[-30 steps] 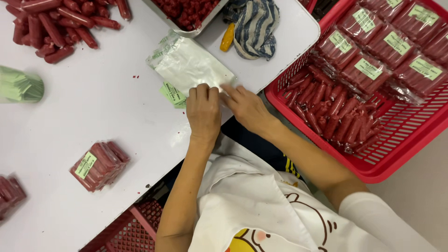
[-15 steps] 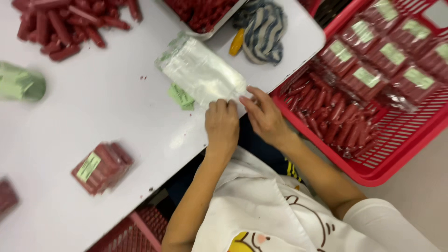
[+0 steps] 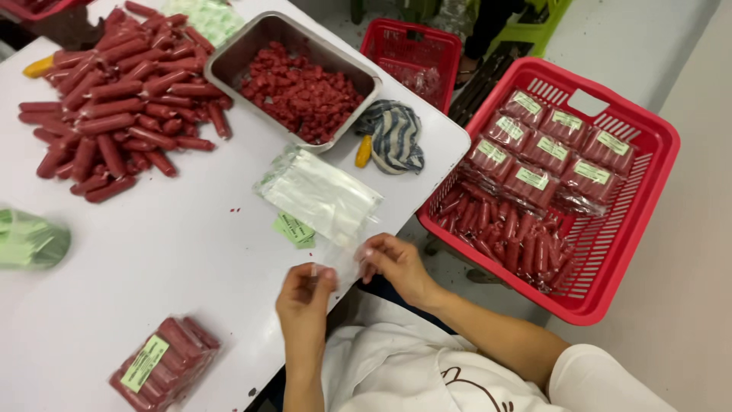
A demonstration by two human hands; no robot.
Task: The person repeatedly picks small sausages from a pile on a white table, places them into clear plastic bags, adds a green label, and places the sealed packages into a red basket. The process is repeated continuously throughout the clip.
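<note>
Your left hand (image 3: 305, 294) and right hand (image 3: 395, 261) each pinch one clear bag (image 3: 341, 263) between them, just below the bag stack (image 3: 320, 194) and green labels (image 3: 294, 229) on the bench (image 3: 152, 252).

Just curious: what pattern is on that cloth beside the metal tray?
The cloth has dark blue and pale grey stripes, seen clearly in the head view.

On the table (image 3: 152, 252), loose sausages (image 3: 114, 99) lie upper left, with a metal tray (image 3: 229, 57) of chopped pieces to their right. A stack of bags (image 3: 320, 194) lies at centre, above both hands. A sealed sausage pack (image 3: 164, 362) lies lower left. A basket (image 3: 648, 198) holding packs stands at right, off the table.
</note>
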